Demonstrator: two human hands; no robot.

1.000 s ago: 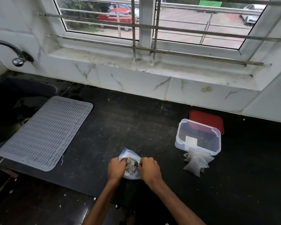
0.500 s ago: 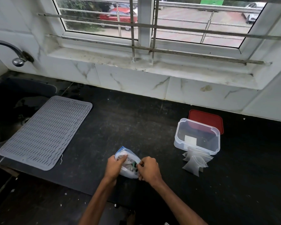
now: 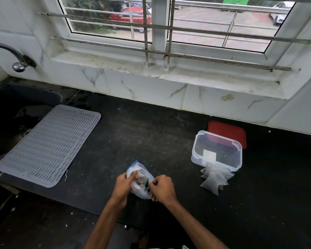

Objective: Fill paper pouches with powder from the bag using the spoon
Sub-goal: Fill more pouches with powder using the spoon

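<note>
Head view of a black counter [image 3: 151, 141], with positions given relative to the clear plastic container [image 3: 239, 159], which stands open.

(a) The powder bag [image 3: 140, 192], a small translucent plastic bag with blue print at its top, rests on the counter to the left of the container and nearer the person, well apart from it. What lies inside its mouth cannot be made out.

(b) The left hand [image 3: 123, 186] grips the bag's side farther from the container. Its fingers are curled on the plastic and the thumb is laid along the bag's opening.

(c) The right hand [image 3: 162, 188] holds the bag's side nearer the container, its fingers closed together in a pinch on the edge.

(d) The paper pouches [image 3: 213, 180], a loose overlapping pile of pale translucent sachets, lie against the container's near wall, touching it.

(e) A red lid [image 3: 230, 131] lies flat just behind the container, partly hidden by it.

(f) A white square label [image 3: 209, 155] shows through the container's wall.

(g) A grey ribbed drying mat [image 3: 48, 146] lies far to the container's left. Beyond it are the dark sink [image 3: 7, 123] and a wall-mounted tap [image 3: 16, 56].
</note>
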